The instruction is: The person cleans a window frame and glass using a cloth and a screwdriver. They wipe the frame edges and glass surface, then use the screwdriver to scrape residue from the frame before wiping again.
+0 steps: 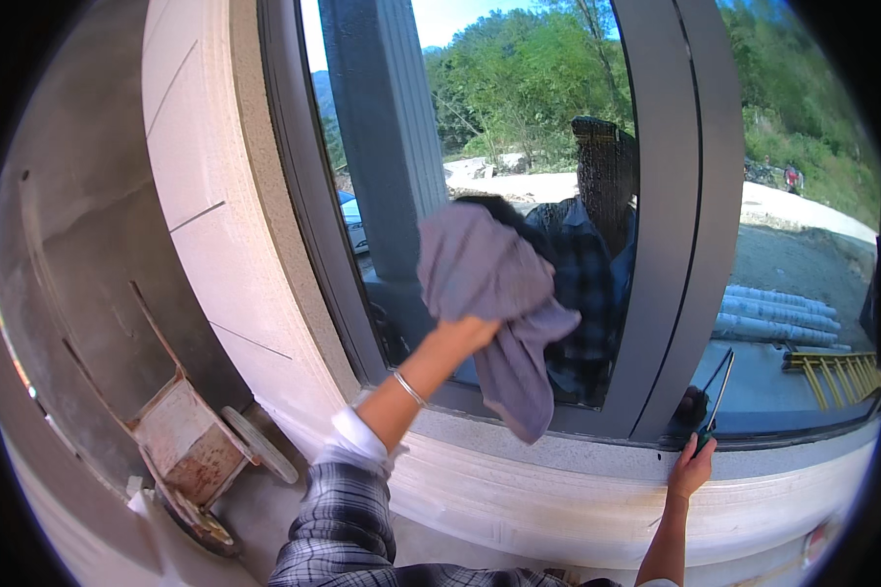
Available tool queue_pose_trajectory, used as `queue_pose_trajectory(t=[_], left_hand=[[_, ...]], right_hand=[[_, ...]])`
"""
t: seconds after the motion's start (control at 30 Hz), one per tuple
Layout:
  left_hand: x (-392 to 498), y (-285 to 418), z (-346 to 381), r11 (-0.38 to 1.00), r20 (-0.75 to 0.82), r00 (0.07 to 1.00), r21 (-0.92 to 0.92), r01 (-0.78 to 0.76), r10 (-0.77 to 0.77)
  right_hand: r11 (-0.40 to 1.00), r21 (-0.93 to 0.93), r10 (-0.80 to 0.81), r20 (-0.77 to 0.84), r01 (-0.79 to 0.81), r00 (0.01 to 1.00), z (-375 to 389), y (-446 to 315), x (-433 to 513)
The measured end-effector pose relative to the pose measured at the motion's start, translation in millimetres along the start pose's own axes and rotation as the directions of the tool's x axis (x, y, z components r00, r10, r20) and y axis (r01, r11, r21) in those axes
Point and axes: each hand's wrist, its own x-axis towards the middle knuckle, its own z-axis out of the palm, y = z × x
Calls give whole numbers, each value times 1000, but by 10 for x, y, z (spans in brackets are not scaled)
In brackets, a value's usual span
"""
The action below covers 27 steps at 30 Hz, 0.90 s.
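My left hand (477,330) holds a crumpled grey-purple cloth (488,264) against or just before a window pane (506,165). The cloth covers most of its fingers, and one end hangs down towards the sill. A bracelet circles that wrist, below a rolled plaid sleeve. At the right, my right hand (694,466) grips the dark green handle of what looks like a screwdriver (721,389). Its long metal shaft points up in front of the right-hand pane (778,257). Whether its tip touches the glass I cannot tell. Dark grey framing (664,220) divides the panes.
A pale stone sill (528,447) runs beneath the window, and a light tiled wall (198,183) borders it at left. On the floor lower left stands a rusty two-wheeled handcart (191,447). The glass mirrors trees, a yellow ladder, wrapped pipes and a person.
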Motion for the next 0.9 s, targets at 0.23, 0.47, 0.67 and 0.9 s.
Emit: queue_pose_trajectory(t=[0.23, 0.47, 0.67, 0.9], left_hand=[[2172, -1037, -295, 852, -303, 923, 391, 348, -238], [-267, -861, 97, 799, -385, 800, 212, 563, -461], [-1674, 644, 784, 227, 187, 256, -165, 960, -948], [-692, 2031, 558, 578, 339, 784, -536, 615, -520]], right_hand=[[997, -37, 71, 32, -70, 997, -50, -36, -10], [995, -97, 29, -38, -33, 999, -27, -113, 0], [994, -108, -14, -92, 4, 996, 21, -127, 10], [993, -109, 28, -40, -32, 999, -3, -105, 47]])
